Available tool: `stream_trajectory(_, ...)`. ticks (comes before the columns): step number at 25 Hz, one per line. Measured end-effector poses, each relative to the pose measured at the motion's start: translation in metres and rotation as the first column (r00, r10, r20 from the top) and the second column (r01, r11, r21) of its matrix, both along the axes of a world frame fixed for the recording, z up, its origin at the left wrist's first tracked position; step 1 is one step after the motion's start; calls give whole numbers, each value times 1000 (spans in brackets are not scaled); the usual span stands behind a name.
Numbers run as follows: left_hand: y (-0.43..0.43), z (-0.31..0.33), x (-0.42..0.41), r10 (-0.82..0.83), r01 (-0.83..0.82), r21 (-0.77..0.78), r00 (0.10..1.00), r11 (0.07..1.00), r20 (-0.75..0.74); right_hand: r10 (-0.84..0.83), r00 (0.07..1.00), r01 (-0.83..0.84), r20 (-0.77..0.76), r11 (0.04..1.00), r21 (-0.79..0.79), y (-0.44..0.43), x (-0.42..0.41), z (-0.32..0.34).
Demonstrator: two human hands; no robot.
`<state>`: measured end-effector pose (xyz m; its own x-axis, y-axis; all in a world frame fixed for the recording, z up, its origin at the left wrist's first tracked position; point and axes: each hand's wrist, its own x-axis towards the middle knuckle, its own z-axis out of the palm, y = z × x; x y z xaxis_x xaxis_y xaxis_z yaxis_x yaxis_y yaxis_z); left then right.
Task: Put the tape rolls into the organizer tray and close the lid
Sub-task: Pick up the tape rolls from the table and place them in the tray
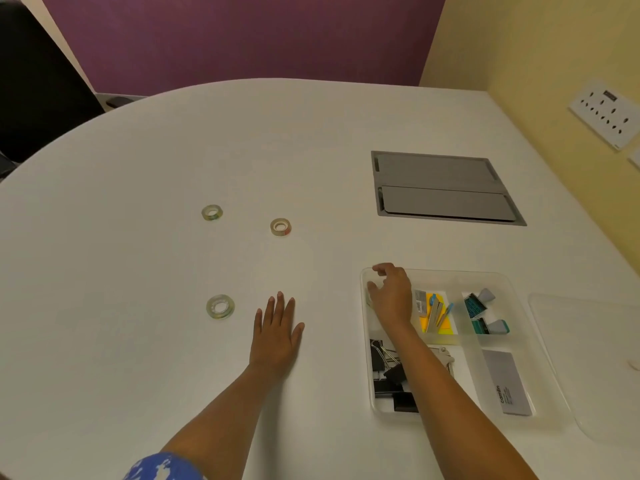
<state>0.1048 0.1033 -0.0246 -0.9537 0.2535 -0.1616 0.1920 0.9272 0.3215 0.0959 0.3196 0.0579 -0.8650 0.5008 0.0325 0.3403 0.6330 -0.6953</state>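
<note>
Three tape rolls lie on the white table: a clear one (212, 213) at the far left, one with a red-marked core (280, 226) to its right, and a clear one (220, 307) nearer me. My left hand (277, 327) rests flat on the table, fingers spread, just right of the near roll. The clear organizer tray (450, 271) sits at the right. My right hand (391, 296) hovers over its far-left compartment with loosely curled, parted fingers; a faint clear shape lies under it. The clear lid (588, 358) lies flat to the right of the tray.
The tray holds black binder clips (391, 375), yellow sticky notes (436, 317), teal stamps (485, 313) and a grey card (505, 382). A grey cable hatch (443, 188) is set into the table behind it. A socket panel (606, 112) is on the right wall.
</note>
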Motion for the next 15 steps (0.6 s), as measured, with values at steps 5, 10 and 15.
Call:
stream_trajectory(5, 2, -7, -13, 15, -17, -35, 998, 999, -65, 129, 991, -128, -29, 991, 32, -28, -43, 17)
stream_trajectory(10, 6, -11, -39, 34, -37, -26, 993, 999, -113, 233, 961, -243, 151, 969, 54, -51, -96, 0)
stream_trajectory(15, 13, -13, -73, 56, -60, -25, 990, 998, -129, 363, 907, -377, 212, 926, 26, -79, -145, -24)
